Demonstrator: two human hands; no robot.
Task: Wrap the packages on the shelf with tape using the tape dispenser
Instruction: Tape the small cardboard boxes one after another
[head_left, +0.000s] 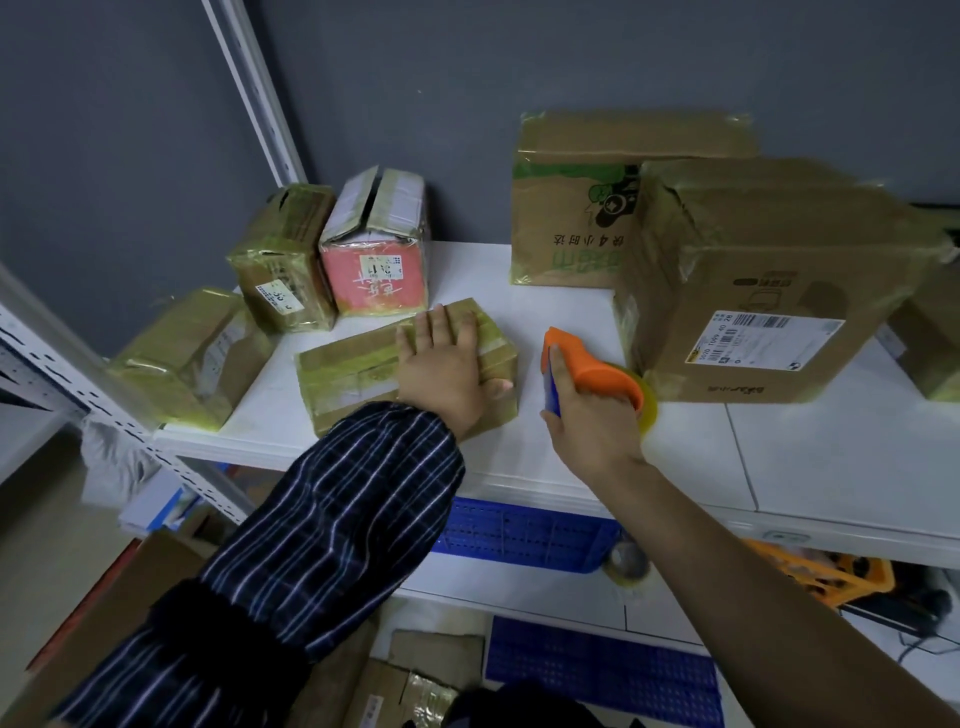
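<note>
A flat cardboard package (353, 371) covered in yellowish tape lies on the white shelf (571, 452) in the middle. My left hand (441, 364) rests flat on its right half, fingers straight, thumb down its right side. My right hand (592, 415) grips an orange tape dispenser (597, 369) with a yellowish tape roll, held just right of the package and apart from it, close to the shelf surface.
Taped boxes stand at the back left: a brown one (283, 260), a pink-fronted one (376, 249), and one overhanging the left edge (192, 353). Two large cartons (571, 208) (769, 291) stand at the back right. A blue crate (524, 535) and orange crate (826, 571) sit below.
</note>
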